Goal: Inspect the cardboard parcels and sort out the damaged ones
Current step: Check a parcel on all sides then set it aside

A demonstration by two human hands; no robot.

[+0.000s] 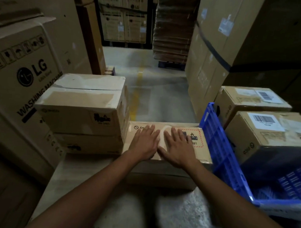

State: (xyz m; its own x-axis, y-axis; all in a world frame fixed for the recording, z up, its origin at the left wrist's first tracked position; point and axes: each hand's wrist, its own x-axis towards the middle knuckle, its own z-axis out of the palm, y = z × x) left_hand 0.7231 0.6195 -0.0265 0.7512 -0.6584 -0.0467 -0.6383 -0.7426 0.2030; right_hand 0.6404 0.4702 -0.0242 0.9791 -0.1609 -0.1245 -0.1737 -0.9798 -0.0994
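**Supervisor:** What does the head view show?

**Me:** Both hands lie flat on the flat brown cardboard parcel with the red-edged hazard label (203, 153) — left hand (145, 143) and right hand (177, 150) side by side, fingers straight, my grip spread and clasping nothing. The parcel lies straight ahead, between the stack of two taped brown cardboard boxes (81, 117) on my left and the blue slatted plastic crate (220, 154) on my right.

**Supervisor:** How far along?

**Me:** Midway, at a guess. This one is under inspection, and I see no crush or tear on its top. The stack's upper box (87, 95) shows peeled, patchy tape — possibly a reject. The two barcode-labelled cardboard boxes (269, 134) past the crate's wall look sound. I cannot tell which pile is which.
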